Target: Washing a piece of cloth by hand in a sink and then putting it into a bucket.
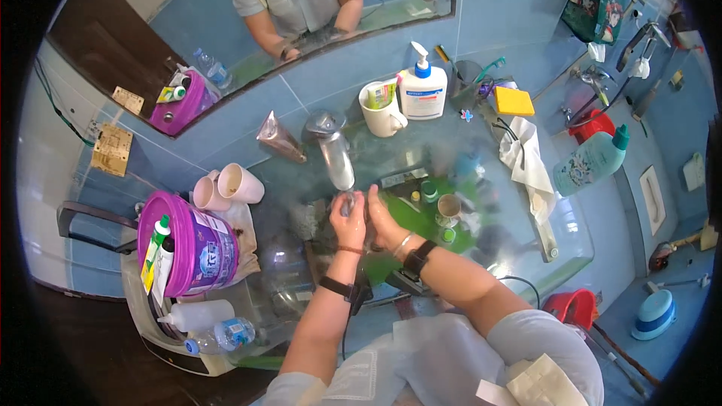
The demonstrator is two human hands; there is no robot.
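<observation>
Head view: both bare hands are at the metal tap (336, 158), which stands on the glass counter (466, 135) below the mirror.
Left hand (347, 216): just under the spout end, with fingers bent; it seems wet.
Right hand (385, 227): beside the left, fingers rather straight, palm turned toward it.
Grip: right hand appears to pinch nothing; whether the left encloses something, or the palms touch lower down, I cannot tell.
Wet work: in my judgement, it is good to hold the hands low and close under the spout, so that drops stay away from the black wristbands (337, 287).
Left side: pink cups (242, 183) and a purple tub (192, 244) limit wide elbow movement.
Right side: room extends as far as the white cloth (524, 165), near the counter's bent edge.
Behind: brown tube (280, 137) and white mug (382, 118) stand near the tap, so moving back toward the body looks safer.
</observation>
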